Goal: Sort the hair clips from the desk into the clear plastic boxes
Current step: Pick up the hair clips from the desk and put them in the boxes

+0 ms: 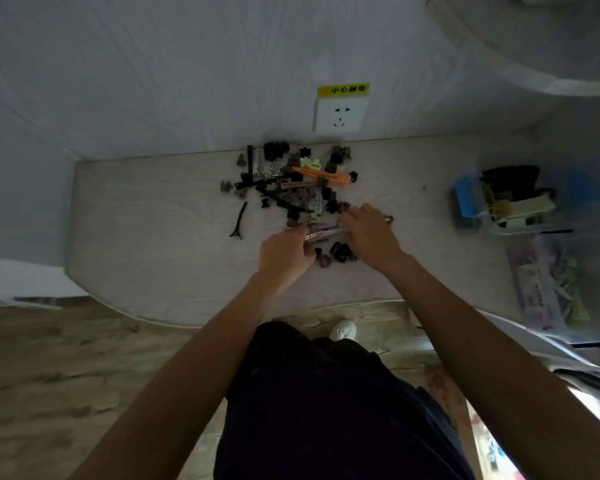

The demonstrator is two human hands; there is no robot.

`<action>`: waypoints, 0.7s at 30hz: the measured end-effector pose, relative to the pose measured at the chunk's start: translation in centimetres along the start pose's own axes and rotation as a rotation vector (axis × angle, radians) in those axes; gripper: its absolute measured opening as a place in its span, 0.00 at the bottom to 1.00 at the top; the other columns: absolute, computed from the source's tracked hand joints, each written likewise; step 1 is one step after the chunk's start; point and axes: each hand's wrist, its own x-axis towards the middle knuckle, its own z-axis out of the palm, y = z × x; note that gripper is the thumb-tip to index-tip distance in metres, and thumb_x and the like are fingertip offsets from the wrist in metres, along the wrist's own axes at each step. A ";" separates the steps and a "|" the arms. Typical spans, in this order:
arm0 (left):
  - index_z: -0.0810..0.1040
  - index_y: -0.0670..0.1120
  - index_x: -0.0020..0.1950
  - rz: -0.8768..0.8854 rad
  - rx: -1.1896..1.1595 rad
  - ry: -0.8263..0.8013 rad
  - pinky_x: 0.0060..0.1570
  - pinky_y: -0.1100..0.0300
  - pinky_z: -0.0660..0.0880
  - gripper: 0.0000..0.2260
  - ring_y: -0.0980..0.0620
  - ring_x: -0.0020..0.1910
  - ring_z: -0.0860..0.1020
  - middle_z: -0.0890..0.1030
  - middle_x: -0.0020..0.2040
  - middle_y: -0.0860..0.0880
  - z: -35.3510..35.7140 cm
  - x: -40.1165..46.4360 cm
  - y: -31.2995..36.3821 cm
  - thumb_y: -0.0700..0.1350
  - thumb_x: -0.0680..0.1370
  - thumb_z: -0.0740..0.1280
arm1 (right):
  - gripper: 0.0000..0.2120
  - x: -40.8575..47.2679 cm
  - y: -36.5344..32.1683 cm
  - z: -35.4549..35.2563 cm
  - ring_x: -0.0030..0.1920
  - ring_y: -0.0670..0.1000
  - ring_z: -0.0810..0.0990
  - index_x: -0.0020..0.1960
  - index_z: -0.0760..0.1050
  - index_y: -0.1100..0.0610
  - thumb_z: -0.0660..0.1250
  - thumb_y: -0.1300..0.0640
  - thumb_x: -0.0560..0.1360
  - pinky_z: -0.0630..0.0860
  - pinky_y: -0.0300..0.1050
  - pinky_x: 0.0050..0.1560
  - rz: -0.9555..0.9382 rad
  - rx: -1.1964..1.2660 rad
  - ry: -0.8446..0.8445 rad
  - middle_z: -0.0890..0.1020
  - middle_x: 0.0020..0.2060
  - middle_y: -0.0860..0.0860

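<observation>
A pile of hair clips point(291, 181), black, brown, cream and orange, lies on the pale wooden desk point(153, 244) near the wall. Both of my hands are at the pile's near edge. My left hand point(286, 256) has its fingers curled around long pale purple clips point(323, 230). My right hand point(369, 233) lies over the other end of those clips, fingers bent down onto them. A clear plastic box point(510, 199) with black and cream clips stands at the right. A second clear box point(548, 289) with purple and green items stands nearer to me.
A single black clip point(239, 221) lies apart, left of the pile. A wall socket point(340, 112) with a yellow label sits above the desk. The desk's curved front edge runs just above my legs and shoe. Wooden floor shows at the left.
</observation>
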 end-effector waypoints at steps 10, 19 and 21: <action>0.79 0.46 0.55 -0.152 0.163 0.036 0.42 0.56 0.71 0.11 0.43 0.49 0.79 0.81 0.50 0.44 0.4 0.6 2.4 0.49 0.77 0.62 | 0.06 0.4 0.4 -0.4 0.36 0.61 0.78 0.36 0.78 0.63 0.73 0.67 0.62 0.73 0.47 0.34 -0.029 0.043 -0.003 0.79 0.32 0.61; 0.77 0.50 0.60 0.013 0.057 -0.020 0.41 0.58 0.70 0.13 0.46 0.48 0.79 0.80 0.50 0.47 -0.6 -0.1 -0.9 0.51 0.77 0.65 | 0.07 1.9 -0.6 -0.6 0.47 0.62 0.76 0.46 0.75 0.65 0.68 0.65 0.69 0.73 0.52 0.44 -0.172 0.090 -0.054 0.80 0.43 0.63; 0.77 0.47 0.57 0.017 0.023 -0.022 0.39 0.58 0.67 0.12 0.45 0.46 0.78 0.80 0.48 0.45 -0.8 -0.1 -1.6 0.50 0.77 0.65 | 0.12 2.2 -1.0 -0.1 0.42 0.62 0.79 0.45 0.76 0.64 0.73 0.65 0.64 0.76 0.50 0.40 -0.183 0.024 -0.087 0.80 0.40 0.62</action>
